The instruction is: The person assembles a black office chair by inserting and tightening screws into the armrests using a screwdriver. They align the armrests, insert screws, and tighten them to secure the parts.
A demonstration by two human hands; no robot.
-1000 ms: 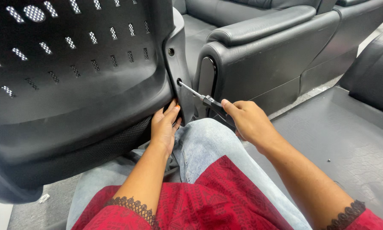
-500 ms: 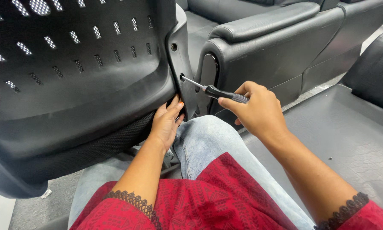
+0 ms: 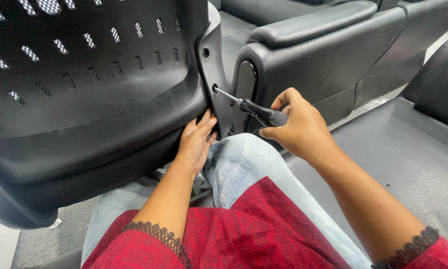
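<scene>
Screwdriver on chair-back side screw

Right hand (image 3: 297, 130) fingers grip the black screwdriver (image 3: 254, 110), tip in the lower hole of the chair back (image 3: 84, 94) edge over the lap; left hand (image 3: 196, 139) presses flat below, holding nothing. Best kept in line with the hole, shell steadied.

A single head camera looks steeply down from close range over the lap (image 3: 244, 169), facing the chair back (image 3: 84, 89) and sofa (image 3: 333, 45).
</scene>
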